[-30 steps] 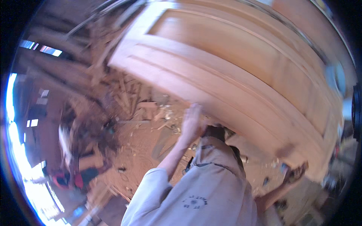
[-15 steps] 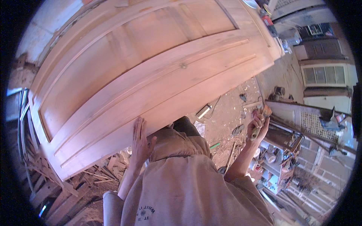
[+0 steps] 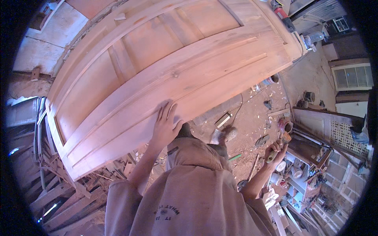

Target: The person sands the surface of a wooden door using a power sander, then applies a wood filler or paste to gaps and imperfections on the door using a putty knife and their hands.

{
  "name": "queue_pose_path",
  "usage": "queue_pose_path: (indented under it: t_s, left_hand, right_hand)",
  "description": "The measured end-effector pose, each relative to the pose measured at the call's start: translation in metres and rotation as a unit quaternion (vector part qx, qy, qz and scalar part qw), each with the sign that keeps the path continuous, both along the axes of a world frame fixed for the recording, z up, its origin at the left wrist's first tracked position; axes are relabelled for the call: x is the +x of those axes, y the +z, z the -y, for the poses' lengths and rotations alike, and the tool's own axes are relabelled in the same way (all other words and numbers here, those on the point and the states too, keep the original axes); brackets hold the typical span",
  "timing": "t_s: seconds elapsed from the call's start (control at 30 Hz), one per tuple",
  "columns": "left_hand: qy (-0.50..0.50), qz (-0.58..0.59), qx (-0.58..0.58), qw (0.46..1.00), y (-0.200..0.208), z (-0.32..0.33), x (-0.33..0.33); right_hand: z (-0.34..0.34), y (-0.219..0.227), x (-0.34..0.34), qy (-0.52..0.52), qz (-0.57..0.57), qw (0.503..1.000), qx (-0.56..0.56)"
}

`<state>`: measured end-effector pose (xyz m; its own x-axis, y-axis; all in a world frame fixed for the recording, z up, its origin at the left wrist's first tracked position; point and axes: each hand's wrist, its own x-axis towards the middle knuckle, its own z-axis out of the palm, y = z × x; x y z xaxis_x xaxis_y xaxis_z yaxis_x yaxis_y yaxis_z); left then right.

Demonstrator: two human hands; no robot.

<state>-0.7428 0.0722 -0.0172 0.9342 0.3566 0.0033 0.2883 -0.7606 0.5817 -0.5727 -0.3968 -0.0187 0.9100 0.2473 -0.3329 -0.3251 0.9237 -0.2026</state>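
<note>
Reddish panelled wooden door [image 3: 165, 67] under flat, spread left hand [image 3: 164, 126] near lower edge; right hand [image 3: 275, 151] at 3 o'clock wrapped round wooden-handled tool [image 3: 277, 146].

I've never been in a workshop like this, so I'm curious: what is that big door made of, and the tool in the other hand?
The panelled door under the left hand looks like bare, unfinished wood: pale, matte, with visible grain and a knot. The tool in the right hand seems to have a wooden handle; its head is too small to tell.
</note>
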Motion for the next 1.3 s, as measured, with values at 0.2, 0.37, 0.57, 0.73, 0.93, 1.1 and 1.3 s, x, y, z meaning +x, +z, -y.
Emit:
queue_pose_path:
  t_s: [0.2,0.37,0.57,0.73,0.93,1.1,1.3]
  left_hand:
    - [0.038,0.042,0.058,0.997,-0.03,0.093,0.083]
    - [0.072,0.038,0.128,0.988,-0.042,0.168,0.152]
    - [0.146,0.028,0.197,0.969,-0.064,0.193,0.174]
    - [0.143,0.003,0.212,0.967,-0.068,0.196,0.172]
    - [0.165,-0.007,0.225,0.96,-0.07,0.202,0.186]
    - [0.213,0.004,0.208,0.954,-0.071,0.204,0.196]
    - [0.266,0.027,0.229,0.936,-0.075,0.209,0.209]
  right_hand:
    - [0.141,0.012,0.06,-0.015,0.02,0.995,-0.101]
    - [0.272,0.015,0.106,-0.004,0.011,0.984,-0.179]
    - [0.325,0.034,0.135,-0.014,0.009,0.974,-0.228]
    - [0.323,0.001,0.134,-0.021,-0.008,0.977,-0.213]
    - [0.317,-0.013,0.169,0.06,-0.024,0.984,-0.166]
    - [0.313,0.007,0.223,0.05,-0.033,0.976,-0.207]
    - [0.307,-0.022,0.314,0.062,-0.053,0.974,-0.211]
